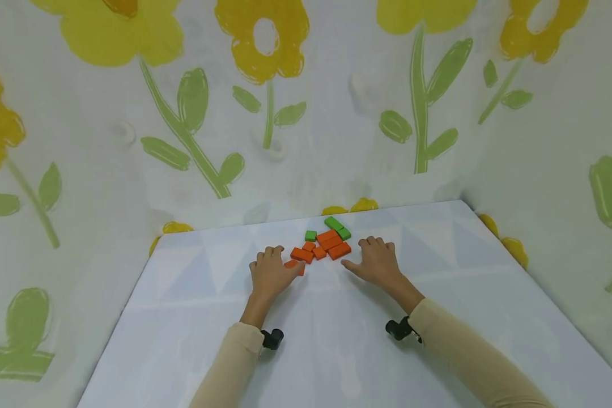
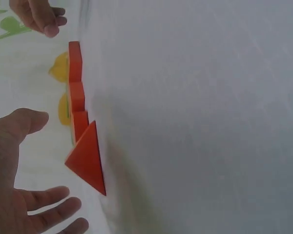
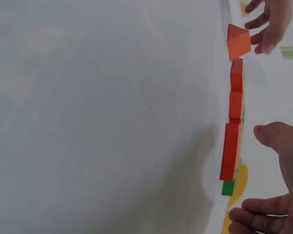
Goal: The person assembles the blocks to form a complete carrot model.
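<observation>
My left hand [image 1: 271, 273] hovers at the left end of a cluster of toy blocks, fingers spread. Its thumb overlaps an orange triangular block [image 2: 90, 158] in the head view, while the left wrist view shows thumb and fingers parted with nothing gripped. To the right of the cluster is my right hand [image 1: 378, 263], its thumb pointing toward the blocks and its fingers apart. Between the hands lie several orange blocks, among them a long one [image 1: 339, 251] on the right and another [image 1: 302, 255] on the left. Green blocks [image 1: 334, 223] lie behind them.
The white table [image 1: 183, 340] has a pale triangle pattern. Behind it and at both sides rise white walls [image 1: 326, 130] printed with yellow flowers. A small black camera [image 1: 272, 339] is strapped on the left wrist, another [image 1: 399, 328] on the right.
</observation>
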Demonstrator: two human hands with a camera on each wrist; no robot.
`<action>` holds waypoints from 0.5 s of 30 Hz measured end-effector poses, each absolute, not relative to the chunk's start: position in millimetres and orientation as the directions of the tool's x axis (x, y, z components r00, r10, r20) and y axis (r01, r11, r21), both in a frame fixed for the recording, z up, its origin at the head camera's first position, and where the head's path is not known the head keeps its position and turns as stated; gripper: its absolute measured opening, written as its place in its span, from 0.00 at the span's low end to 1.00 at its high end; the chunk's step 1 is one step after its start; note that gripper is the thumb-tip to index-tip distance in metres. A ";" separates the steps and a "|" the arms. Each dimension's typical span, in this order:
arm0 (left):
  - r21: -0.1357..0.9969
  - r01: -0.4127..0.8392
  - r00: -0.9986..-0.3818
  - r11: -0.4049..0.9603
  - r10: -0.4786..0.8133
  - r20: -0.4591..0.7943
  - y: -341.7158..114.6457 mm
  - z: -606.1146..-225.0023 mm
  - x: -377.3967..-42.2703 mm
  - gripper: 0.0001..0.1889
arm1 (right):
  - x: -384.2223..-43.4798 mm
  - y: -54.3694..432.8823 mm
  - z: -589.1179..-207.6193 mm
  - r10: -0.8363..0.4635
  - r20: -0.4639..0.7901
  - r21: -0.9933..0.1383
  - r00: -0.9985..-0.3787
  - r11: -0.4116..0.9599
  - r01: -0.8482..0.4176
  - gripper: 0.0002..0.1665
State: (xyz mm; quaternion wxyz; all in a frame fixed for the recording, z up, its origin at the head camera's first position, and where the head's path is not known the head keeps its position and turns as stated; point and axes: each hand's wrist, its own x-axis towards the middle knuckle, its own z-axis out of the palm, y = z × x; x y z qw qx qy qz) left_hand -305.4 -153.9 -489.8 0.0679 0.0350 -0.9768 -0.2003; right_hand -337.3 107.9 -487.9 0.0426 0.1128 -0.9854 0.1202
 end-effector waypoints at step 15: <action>0.325 -0.041 -0.985 0.945 -0.092 0.145 -125.6 -496.4 -330.9 0.32 | -355.1 72.4 -491.8 -0.172 0.102 -0.205 -0.980 0.960 -0.190 0.46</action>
